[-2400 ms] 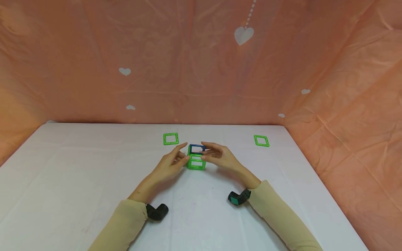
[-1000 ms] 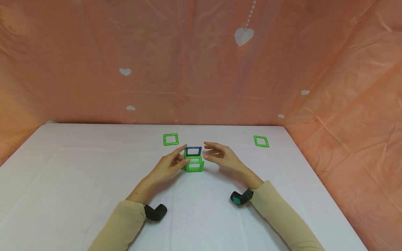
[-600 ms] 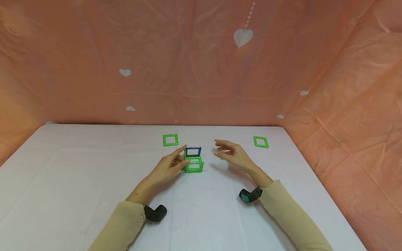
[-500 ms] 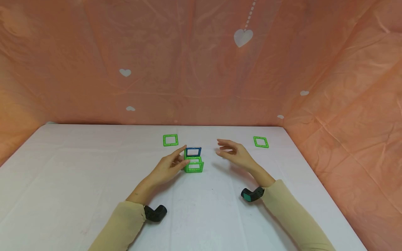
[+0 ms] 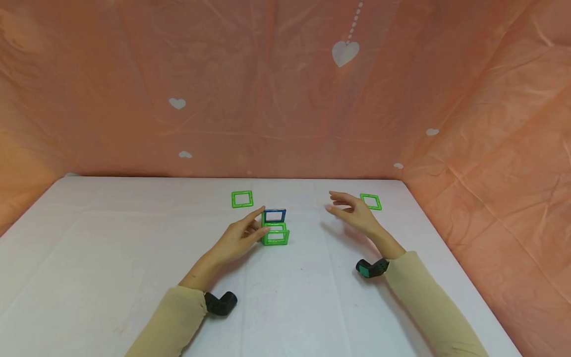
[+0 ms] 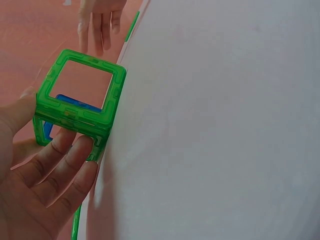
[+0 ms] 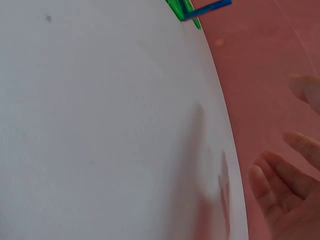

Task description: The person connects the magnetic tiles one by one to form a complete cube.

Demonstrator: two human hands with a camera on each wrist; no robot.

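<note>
Left of centre in the head view, my left hand (image 5: 236,240) holds a small box-like build of magnetic tiles (image 5: 276,243) by its left side, thumb toward the near face and index finger at the far corner. Its frames are green, with a blue square tile (image 5: 275,210) standing at the back. The left wrist view shows the thumb and fingers (image 6: 75,160) around the green frames. My right hand (image 5: 357,213) is in the air to the right, fingers loosely bent and holding nothing. It is nearest a loose green square tile (image 5: 379,204), partly overlapping it in the head view.
Another loose green square tile (image 5: 233,199) lies flat behind the build, a little to its left. A white cloth (image 5: 111,248) covers the table. Pinkish-orange curtains with pale hearts (image 5: 345,53) rise behind and along the sides.
My right hand has left the build's right side and moved right, toward the loose tile there. The build shifted slightly left and nearer at first, then stayed still with my left hand on it.
</note>
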